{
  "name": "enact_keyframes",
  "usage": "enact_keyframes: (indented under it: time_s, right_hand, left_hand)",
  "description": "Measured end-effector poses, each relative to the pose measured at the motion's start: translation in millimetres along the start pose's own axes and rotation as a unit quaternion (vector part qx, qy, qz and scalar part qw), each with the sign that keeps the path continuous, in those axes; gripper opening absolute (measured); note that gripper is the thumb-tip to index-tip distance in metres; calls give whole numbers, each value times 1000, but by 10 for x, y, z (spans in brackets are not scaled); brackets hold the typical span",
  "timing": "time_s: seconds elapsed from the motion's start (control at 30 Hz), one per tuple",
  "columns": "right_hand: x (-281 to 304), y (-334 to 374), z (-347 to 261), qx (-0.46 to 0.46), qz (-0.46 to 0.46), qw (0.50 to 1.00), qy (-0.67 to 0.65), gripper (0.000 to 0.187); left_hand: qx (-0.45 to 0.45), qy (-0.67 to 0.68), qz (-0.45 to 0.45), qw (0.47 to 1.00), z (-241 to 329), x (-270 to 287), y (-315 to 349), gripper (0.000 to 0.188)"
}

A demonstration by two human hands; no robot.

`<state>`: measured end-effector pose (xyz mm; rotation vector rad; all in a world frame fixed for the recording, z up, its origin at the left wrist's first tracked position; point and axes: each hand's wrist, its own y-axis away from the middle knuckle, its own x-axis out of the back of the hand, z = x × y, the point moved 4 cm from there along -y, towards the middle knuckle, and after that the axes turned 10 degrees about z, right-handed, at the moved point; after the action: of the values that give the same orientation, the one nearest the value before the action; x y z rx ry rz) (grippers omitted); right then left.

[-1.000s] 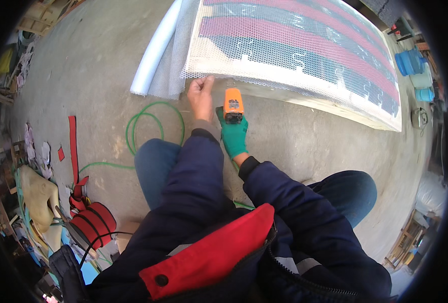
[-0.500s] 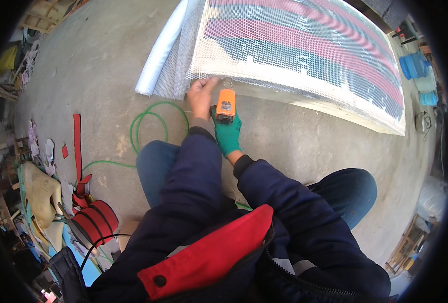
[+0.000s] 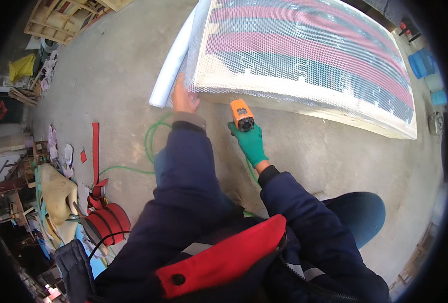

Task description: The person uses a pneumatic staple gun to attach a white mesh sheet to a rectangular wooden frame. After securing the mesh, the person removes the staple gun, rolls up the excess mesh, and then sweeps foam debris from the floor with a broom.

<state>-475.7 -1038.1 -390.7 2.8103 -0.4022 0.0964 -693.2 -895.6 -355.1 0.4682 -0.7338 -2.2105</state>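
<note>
A pale wooden frame (image 3: 304,96) with red and dark webbing straps (image 3: 304,39) lies ahead of me, covered with white honeycomb mesh (image 3: 264,65). The spare mesh runs off its left side into a white roll (image 3: 171,76). My left hand (image 3: 184,97), bare, is closed on the loose mesh between the roll and the frame's near left corner; some fingertips are hidden. In its green glove, my right hand (image 3: 249,141) grips an orange staple gun (image 3: 241,112). The tool's nose points at the frame's near edge, just short of it or at it; I cannot tell which.
A green hose (image 3: 150,139) loops over the concrete floor (image 3: 102,76) on the left. Beside it are a red strap roll (image 3: 110,222) and piled foam scraps (image 3: 57,194). Blue water containers (image 3: 422,63) stand at the far right, wooden frames (image 3: 62,22) at the far left.
My left hand has gone from the mesh edge beside the staple gun left toward the roll. The staple gun has drawn back and right, away from that hand. The view has shifted a little.
</note>
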Motion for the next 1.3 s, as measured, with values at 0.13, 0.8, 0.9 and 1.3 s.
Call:
enact_keyframes:
  time_s: [0.13, 0.8, 0.9, 1.3]
  right_hand:
    - [255, -127, 81, 30, -8, 999, 27, 29]
    - [1911, -915, -1994, 205, -202, 900, 326, 44]
    - [2319, -1052, -2165, 144, -122, 916, 354, 41]
    - [3987, 1354, -2321, -460, 111, 880, 39, 23]
  left_hand:
    - [-114, -22, -93, 989, 452, -254, -334, 45]
    - [-153, -459, 58, 873, 1090, 798, -35, 38]
    - [-183, -484, -72, 853, 1081, 1307, 163, 36]
    - [27, -497, -284, 819, 1576, 1777, 1871, 30]
